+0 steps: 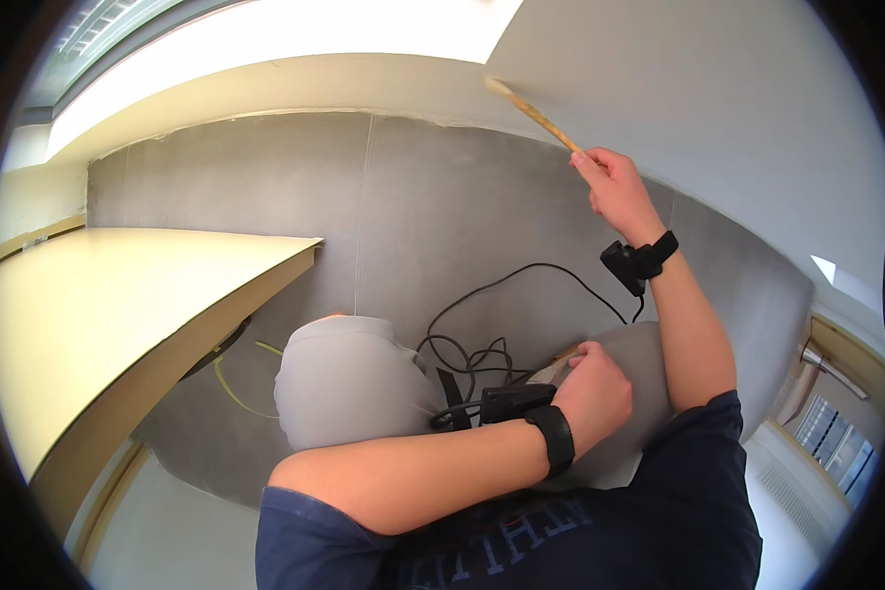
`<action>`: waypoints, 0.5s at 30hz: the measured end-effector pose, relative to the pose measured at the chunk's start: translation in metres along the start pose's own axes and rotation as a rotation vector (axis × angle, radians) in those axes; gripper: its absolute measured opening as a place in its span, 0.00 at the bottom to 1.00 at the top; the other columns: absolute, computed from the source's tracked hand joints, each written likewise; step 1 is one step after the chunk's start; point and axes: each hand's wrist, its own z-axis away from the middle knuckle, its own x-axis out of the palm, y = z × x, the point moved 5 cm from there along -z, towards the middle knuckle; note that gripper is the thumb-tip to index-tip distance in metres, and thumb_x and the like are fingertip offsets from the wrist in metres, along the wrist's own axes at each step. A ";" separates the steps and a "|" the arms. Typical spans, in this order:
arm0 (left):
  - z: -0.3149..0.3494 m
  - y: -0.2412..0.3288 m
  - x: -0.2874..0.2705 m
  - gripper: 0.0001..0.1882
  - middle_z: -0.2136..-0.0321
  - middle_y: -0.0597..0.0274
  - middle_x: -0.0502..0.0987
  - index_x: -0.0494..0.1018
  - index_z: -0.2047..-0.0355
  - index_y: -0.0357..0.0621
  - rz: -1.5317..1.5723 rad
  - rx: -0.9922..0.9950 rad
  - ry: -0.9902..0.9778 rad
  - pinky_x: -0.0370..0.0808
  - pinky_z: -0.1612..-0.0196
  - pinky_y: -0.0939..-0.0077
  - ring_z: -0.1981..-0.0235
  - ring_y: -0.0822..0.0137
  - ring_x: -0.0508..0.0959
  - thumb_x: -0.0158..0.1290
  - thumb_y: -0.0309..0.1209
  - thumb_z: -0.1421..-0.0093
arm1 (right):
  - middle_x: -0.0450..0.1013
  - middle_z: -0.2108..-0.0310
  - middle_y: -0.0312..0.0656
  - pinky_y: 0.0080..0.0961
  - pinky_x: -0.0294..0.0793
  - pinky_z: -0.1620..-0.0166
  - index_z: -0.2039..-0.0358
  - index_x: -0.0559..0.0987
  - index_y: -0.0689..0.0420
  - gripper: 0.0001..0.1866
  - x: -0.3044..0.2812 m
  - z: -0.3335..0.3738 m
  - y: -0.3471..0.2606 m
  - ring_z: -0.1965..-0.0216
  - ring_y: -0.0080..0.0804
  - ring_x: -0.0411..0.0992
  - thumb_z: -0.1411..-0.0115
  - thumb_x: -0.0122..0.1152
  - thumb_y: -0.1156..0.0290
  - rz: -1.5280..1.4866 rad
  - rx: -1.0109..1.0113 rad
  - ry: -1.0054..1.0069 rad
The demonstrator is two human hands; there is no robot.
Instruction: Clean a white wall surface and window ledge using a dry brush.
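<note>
From the head view, the right hand [619, 192] is raised, gripping a wooden-handled brush [533, 113] whose tip touches the white wall [718, 108]. The left hand [592, 391] rests curled on the grey-clad knee [639, 354], fingers pinching something small I cannot make out. Black cables [482, 344] loop over the grey carpet [442, 206] beside a pale desk [118, 295].

My right hand [615, 187] is raised well above my lap, arm stretched up and away from me, elbow bent, forearm bare. Its fingers are curled tight in a pinch-like grip, knuckles toward me. A black strap with a small black box sits on that wrist. My left hand [592, 391] lies low, close to my body, with the forearm crossing in front of my chest. Its fingers are bent and closed, thumb tucked forward. A black band wraps that wrist too.
</note>
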 end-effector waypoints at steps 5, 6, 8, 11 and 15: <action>-0.001 0.002 0.005 0.09 0.71 0.59 0.80 0.81 0.67 0.43 -0.071 -0.001 -0.025 0.72 0.54 0.62 0.66 0.60 0.79 0.54 0.31 0.43 | 0.57 0.84 0.25 0.19 0.54 0.80 0.67 0.75 0.58 0.18 -0.025 0.015 0.022 0.85 0.15 0.54 0.30 0.52 0.56 -0.045 0.081 0.067; -0.001 0.003 0.007 0.09 0.71 0.59 0.80 0.81 0.67 0.43 -0.069 0.004 -0.024 0.72 0.54 0.62 0.66 0.60 0.79 0.54 0.31 0.43 | 0.57 0.84 0.25 0.19 0.54 0.80 0.67 0.75 0.58 0.18 -0.028 0.019 0.025 0.85 0.15 0.54 0.30 0.52 0.56 -0.043 0.085 0.070; -0.002 0.002 0.008 0.09 0.72 0.61 0.80 0.82 0.67 0.44 -0.080 -0.002 -0.008 0.72 0.55 0.62 0.66 0.61 0.79 0.55 0.31 0.44 | 0.56 0.86 0.26 0.19 0.52 0.81 0.67 0.73 0.58 0.19 -0.035 0.026 0.034 0.87 0.15 0.54 0.29 0.49 0.54 0.002 0.157 0.085; -0.003 0.002 0.011 0.08 0.72 0.62 0.80 0.81 0.69 0.45 -0.104 0.018 -0.033 0.72 0.55 0.63 0.66 0.61 0.79 0.55 0.32 0.44 | 0.56 0.86 0.27 0.19 0.51 0.81 0.66 0.72 0.59 0.20 -0.049 0.035 0.056 0.88 0.16 0.54 0.29 0.47 0.53 -0.086 0.283 0.072; -0.006 0.003 0.015 0.06 0.73 0.64 0.79 0.80 0.70 0.47 -0.092 0.048 -0.023 0.71 0.59 0.66 0.67 0.63 0.79 0.56 0.32 0.45 | 0.56 0.87 0.26 0.20 0.51 0.82 0.66 0.71 0.59 0.21 -0.076 0.057 0.089 0.88 0.17 0.54 0.28 0.46 0.52 -0.150 0.326 0.143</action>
